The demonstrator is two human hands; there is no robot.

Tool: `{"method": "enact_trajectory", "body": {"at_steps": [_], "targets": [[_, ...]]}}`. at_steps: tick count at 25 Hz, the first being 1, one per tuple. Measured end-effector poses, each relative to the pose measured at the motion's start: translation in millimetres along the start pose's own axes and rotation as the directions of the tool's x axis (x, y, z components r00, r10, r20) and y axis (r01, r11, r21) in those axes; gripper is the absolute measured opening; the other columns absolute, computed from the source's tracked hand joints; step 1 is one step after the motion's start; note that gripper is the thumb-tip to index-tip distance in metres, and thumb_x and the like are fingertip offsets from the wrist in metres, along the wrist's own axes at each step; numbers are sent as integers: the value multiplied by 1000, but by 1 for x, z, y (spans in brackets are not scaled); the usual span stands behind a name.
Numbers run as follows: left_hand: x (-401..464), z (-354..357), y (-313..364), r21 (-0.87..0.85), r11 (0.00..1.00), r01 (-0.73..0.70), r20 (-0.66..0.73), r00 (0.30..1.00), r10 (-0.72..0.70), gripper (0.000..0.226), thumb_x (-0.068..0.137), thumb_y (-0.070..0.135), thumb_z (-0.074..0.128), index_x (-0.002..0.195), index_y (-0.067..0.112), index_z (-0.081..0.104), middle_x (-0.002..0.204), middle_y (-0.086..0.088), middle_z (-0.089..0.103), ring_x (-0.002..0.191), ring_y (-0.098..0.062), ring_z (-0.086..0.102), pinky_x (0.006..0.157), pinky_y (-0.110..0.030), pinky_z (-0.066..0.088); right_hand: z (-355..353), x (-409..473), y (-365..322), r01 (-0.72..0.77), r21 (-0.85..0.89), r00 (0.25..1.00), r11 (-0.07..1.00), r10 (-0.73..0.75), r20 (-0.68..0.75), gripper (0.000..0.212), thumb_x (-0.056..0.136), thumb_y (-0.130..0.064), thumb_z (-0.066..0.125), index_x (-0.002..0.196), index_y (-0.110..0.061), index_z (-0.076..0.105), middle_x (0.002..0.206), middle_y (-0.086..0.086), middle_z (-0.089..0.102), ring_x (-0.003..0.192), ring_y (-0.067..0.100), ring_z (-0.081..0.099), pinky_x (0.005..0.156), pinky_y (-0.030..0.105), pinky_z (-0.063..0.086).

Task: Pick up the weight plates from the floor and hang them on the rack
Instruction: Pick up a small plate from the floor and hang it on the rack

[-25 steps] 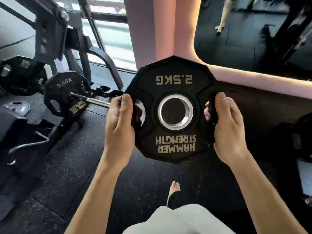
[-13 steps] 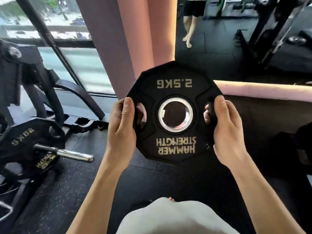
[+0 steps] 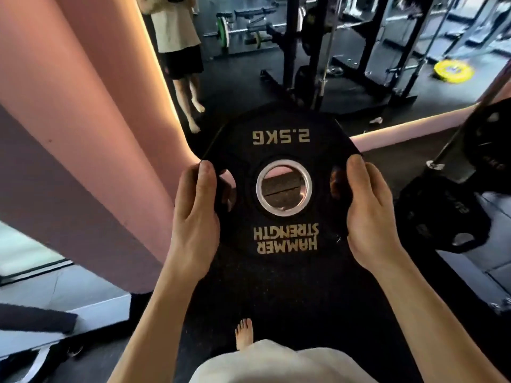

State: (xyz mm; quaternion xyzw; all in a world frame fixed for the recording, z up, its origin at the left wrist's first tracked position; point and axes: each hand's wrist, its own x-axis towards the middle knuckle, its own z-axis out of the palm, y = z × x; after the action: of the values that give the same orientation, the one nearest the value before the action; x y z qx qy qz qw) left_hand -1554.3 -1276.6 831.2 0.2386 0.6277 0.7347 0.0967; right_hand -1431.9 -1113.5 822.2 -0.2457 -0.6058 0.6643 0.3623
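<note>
I hold a black 2.5 kg weight plate (image 3: 282, 145) upright in front of me, its gold lettering upside down and a steel ring around its centre hole. My left hand (image 3: 193, 219) grips its left edge, fingers through the left grip hole. My right hand (image 3: 367, 217) grips its right edge the same way. At the right stands a rack (image 3: 453, 172) with a slanted steel bar and black plates (image 3: 442, 225) hanging low on it.
A pink pillar (image 3: 91, 128) rises at the left. In the mirror behind it a person's legs (image 3: 188, 87) and more racks with a yellow plate (image 3: 453, 70) show. Black rubber floor (image 3: 276, 299) lies below, with my bare foot (image 3: 244, 334) on it.
My view has swung to the right: the bar with the 20 kg plate at the left is gone from view and the rack with plates at the right has come in. Both hands keep the same grip.
</note>
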Motion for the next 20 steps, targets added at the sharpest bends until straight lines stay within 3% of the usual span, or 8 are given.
{"method": "enact_trajectory", "body": {"at_steps": [5, 8, 10, 14, 16, 20], "targets": [[122, 36, -13, -37, 999, 4, 315, 949, 8, 29, 100, 44, 42, 88, 23, 58, 79, 7, 56, 77, -12, 51, 73, -33, 45, 9, 70, -8, 40, -57, 961, 998, -54, -272, 32, 90, -59, 52, 89, -31, 65, 98, -1, 64, 97, 18, 61, 100, 51, 48], [175, 81, -27, -84, 996, 28, 458, 889, 14, 28, 101, 42, 42, 83, 32, 61, 76, 14, 58, 74, -4, 54, 73, -27, 46, -5, 104, -14, 69, -122, 888, 990, -117, -445, 28, 90, -62, 53, 86, -37, 67, 98, -6, 66, 98, 13, 63, 96, 43, 51], [202, 116, -37, -108, 994, 28, 536, 844, 34, 28, 97, 49, 45, 82, 32, 62, 81, 7, 58, 80, -11, 53, 77, -34, 45, -23, 122, -14, 89, -138, 826, 986, -150, -544, 28, 94, -57, 52, 91, -33, 67, 99, -7, 70, 100, 12, 66, 94, 41, 52], [239, 192, -52, -126, 991, 54, 644, 764, 40, 33, 91, 58, 47, 85, 28, 60, 88, 0, 55, 85, -18, 50, 83, -49, 44, -61, 156, -19, 76, -188, 712, 979, -185, -677, 61, 75, -78, 56, 97, -22, 66, 109, 12, 69, 111, 35, 62, 99, 59, 47], [253, 236, -54, -126, 990, 68, 688, 724, 37, 36, 88, 60, 47, 86, 27, 60, 88, 0, 55, 85, -19, 51, 84, -52, 46, -84, 175, -26, 95, -199, 652, 975, -212, -728, 60, 69, -83, 57, 92, -28, 66, 104, 11, 68, 108, 38, 63, 98, 62, 47], [278, 318, -47, -180, 979, 96, 743, 666, 71, 29, 89, 58, 48, 80, 33, 60, 81, 9, 55, 80, -11, 51, 80, -39, 43, -129, 211, -53, 118, -254, 558, 960, -276, -783, 48, 72, -79, 54, 84, -34, 65, 92, 3, 66, 92, 25, 64, 94, 58, 50]]}}
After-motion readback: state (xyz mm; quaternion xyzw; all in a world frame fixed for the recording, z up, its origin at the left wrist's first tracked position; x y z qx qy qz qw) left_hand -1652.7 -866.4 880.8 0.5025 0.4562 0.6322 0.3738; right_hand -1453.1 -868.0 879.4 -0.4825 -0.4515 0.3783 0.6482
